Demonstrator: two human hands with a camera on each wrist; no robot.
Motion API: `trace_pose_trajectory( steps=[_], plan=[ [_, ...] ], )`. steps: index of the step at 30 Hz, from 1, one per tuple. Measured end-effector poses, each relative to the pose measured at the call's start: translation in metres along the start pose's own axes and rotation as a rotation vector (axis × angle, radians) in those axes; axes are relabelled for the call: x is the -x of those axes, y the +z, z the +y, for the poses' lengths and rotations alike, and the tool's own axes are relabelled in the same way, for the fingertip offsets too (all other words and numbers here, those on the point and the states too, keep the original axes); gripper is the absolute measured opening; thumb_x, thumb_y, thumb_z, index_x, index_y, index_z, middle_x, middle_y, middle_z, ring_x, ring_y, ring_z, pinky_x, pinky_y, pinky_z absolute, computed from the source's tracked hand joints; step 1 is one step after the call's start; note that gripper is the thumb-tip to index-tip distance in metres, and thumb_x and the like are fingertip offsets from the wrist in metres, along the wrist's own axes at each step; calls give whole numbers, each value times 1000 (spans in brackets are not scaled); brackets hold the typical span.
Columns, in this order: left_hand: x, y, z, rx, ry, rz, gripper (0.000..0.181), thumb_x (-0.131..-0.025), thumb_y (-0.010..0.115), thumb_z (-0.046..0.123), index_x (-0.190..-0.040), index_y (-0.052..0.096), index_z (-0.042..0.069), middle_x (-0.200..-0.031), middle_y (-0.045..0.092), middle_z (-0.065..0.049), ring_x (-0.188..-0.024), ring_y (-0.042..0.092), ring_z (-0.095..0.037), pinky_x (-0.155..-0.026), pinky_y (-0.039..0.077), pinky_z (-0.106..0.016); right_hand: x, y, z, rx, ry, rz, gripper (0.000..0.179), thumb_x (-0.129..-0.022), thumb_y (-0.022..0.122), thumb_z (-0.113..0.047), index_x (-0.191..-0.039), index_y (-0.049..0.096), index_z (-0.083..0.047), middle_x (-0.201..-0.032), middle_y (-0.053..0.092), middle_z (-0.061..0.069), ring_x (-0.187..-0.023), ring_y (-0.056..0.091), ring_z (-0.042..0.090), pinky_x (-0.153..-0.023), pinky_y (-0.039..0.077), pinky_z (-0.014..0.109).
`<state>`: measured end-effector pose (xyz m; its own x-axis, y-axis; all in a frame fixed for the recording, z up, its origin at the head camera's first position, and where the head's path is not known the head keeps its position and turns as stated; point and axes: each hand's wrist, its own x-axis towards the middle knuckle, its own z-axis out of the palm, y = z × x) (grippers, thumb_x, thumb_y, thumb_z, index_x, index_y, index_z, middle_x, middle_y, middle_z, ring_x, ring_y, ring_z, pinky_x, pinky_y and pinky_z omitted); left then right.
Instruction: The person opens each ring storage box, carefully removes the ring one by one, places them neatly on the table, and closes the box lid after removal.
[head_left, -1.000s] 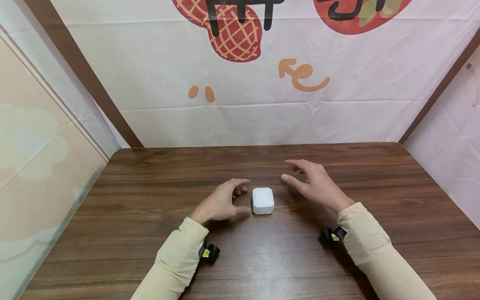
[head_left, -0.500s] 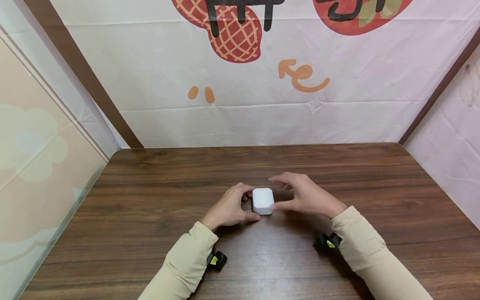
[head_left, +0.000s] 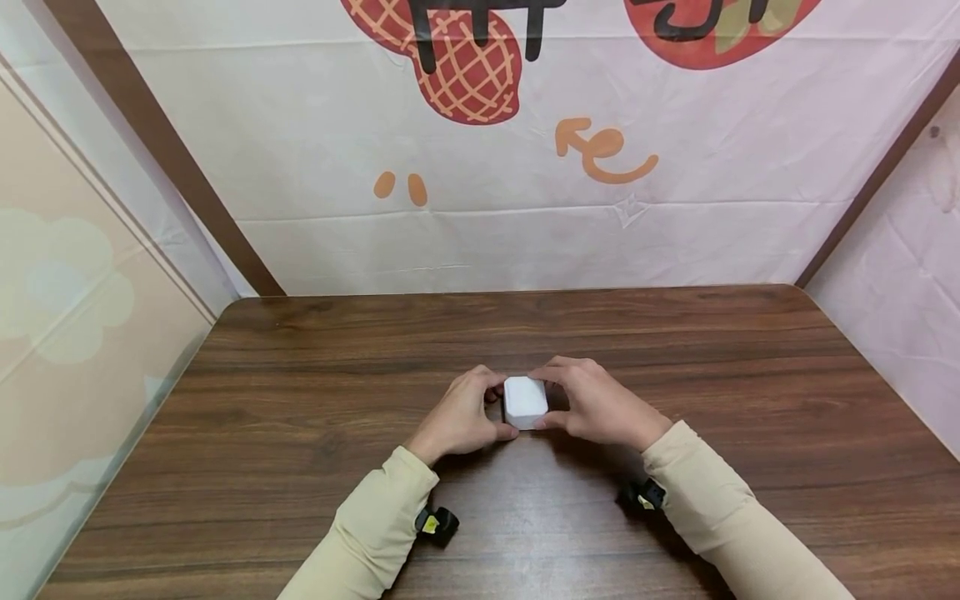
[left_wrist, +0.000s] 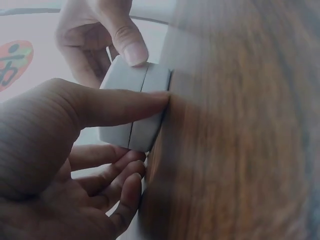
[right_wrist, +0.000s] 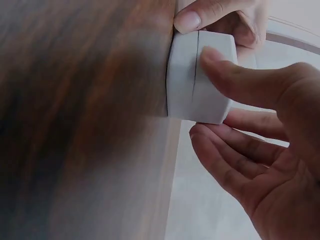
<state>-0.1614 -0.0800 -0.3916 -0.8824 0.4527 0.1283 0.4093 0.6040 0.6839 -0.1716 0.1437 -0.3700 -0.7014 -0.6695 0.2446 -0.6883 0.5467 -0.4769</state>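
A small white box with rounded corners sits on the brown wooden table near its middle. A seam between lid and base shows on the box in the left wrist view, and the lid is down. My left hand grips the box's left side, its thumb lying across the front. From the right, my right hand holds the box, with its thumb on the upper half and its fingers curled behind.
A printed pink-and-white cloth hangs behind the table's far edge. Fabric panels close the left and right sides. Black wrist-camera mounts sit under both beige sleeves. Bare tabletop lies all around the box.
Both hands moved inward from either side of the box and took hold of it. The box itself stayed in place.
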Motion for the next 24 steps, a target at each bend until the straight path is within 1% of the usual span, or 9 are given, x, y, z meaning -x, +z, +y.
trace_pose_trajectory(
  steps=[2, 5, 10, 13, 15, 19, 22, 24],
  plan=[
    [0, 1, -1, -3, 2, 6, 49, -69, 91, 10, -113, 71, 0, -94, 60, -6, -90, 57, -22, -80, 47, -33, 0, 0, 1, -27, 8, -1, 47, -81, 87, -17, -123, 70, -2, -107, 68, 5, -87, 65, 19, -73, 54, 31],
    [1, 2, -1, 0, -2, 16, 48, -68, 91, 10, -112, 72, 1, -95, 60, -5, -90, 57, -22, -80, 48, -33, 1, 1, 5, -95, 26, 2, 47, -83, 85, -14, -125, 69, -1, -107, 68, 4, -87, 65, 17, -73, 55, 33],
    [1, 2, 1, 13, -25, 26, 48, -67, 91, 10, -111, 73, 1, -94, 60, -5, -90, 57, -21, -81, 47, -34, 2, 2, 10, -220, 53, 12, 45, -87, 81, -9, -127, 66, 3, -107, 69, 5, -91, 67, 14, -78, 56, 34],
    [1, 3, 1, 26, -42, 25, 47, -67, 92, 9, -110, 73, 2, -92, 60, -5, -89, 56, -21, -80, 47, -34, 1, 2, 13, -264, 87, 3, 42, -91, 76, -10, -129, 65, 4, -110, 69, 5, -93, 67, 15, -81, 56, 34],
    [0, 3, 1, 37, -54, 22, 46, -67, 92, 9, -109, 73, 2, -92, 59, -5, -89, 56, -21, -81, 47, -35, 1, 2, 14, -277, 116, -2, 41, -94, 73, -12, -130, 64, 4, -111, 68, 5, -96, 67, 15, -83, 55, 33],
    [0, 4, 0, 61, -69, 12, 44, -67, 91, 8, -107, 73, 3, -92, 59, -5, -90, 55, -21, -80, 46, -34, 0, 3, 14, -275, 150, 2, 39, -98, 67, -14, -132, 63, 5, -113, 69, 6, -100, 66, 17, -87, 54, 38],
    [-1, 4, -1, 79, -69, 6, 41, -67, 91, 7, -104, 73, 4, -90, 59, -5, -89, 53, -21, -78, 44, -32, -2, 4, 12, -254, 182, 23, 28, -103, 61, -17, -123, 68, 1, -107, 70, 6, -96, 63, 17, -85, 52, 39],
    [-1, 4, -1, 88, -71, 4, 40, -67, 91, 7, -102, 73, 5, -89, 59, -5, -89, 52, -20, -77, 43, -31, -3, 5, 11, -233, 210, 38, 25, -105, 56, -20, -115, 71, -3, -103, 71, 4, -94, 62, 16, -83, 51, 38]
  ],
)
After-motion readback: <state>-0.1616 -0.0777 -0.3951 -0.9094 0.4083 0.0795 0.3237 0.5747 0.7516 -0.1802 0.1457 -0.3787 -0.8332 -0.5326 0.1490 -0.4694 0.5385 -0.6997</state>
